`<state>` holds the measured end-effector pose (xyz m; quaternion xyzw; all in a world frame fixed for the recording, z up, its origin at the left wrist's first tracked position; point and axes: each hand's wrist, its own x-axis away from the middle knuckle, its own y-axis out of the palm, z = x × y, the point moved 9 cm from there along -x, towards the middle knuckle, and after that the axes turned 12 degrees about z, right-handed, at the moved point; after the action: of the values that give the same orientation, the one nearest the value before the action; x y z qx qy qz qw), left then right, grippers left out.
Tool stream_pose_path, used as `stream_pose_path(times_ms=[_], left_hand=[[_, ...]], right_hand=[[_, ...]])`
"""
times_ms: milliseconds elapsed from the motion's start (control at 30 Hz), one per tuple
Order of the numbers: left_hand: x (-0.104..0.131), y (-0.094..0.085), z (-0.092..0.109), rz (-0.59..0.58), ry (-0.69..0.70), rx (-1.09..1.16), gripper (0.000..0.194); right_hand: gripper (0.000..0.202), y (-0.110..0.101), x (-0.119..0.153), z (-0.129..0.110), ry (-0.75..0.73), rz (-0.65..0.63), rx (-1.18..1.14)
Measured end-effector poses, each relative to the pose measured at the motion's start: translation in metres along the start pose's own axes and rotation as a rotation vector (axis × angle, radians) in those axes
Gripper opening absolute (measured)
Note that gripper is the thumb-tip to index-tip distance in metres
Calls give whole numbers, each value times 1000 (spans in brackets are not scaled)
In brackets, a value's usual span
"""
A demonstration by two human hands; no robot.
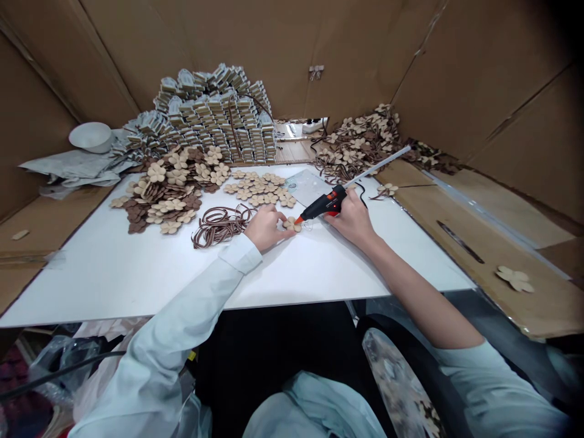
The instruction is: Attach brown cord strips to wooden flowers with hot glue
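My left hand (267, 228) holds a small beige flower (292, 224) by its edge, low over the white board (319, 267). In my right hand (353, 217) is a black and orange glue gun (325, 204) with a long translucent glue stick (378, 165) coming out of its back. The orange nozzle meets the flower's middle. Left of my left hand lies a coil of brown cords (221, 225). Just behind are several loose beige flowers (261, 187) and a clear sheet (306, 185).
Brown and beige flowers are heaped at left (166, 188), before a tall stack of wrapped bundles (228, 115). More flowers with cords (365, 140) lie back right. A white bowl (91, 137) stands at far left. Tweezers (460, 241) and a flower (514, 278) lie on cardboard at right.
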<state>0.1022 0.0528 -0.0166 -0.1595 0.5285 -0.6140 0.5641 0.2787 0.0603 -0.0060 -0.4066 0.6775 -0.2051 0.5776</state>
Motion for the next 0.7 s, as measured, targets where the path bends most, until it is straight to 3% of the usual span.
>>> stream_pose_path(times_ms=[300, 367, 533, 700], left_hand=[[0, -1, 0, 22, 10, -1, 39], [0, -1, 0, 23, 19, -1, 37], [-1, -1, -4, 21, -5, -4, 38], [-1, -4, -7, 53, -30, -22, 38]], right_hand=[[34, -6, 1, -4, -6, -12, 17], [37, -16, -3, 7, 30, 57, 17], [40, -44, -9, 60, 246, 343, 26], [48, -26, -18, 76, 276, 319, -30]])
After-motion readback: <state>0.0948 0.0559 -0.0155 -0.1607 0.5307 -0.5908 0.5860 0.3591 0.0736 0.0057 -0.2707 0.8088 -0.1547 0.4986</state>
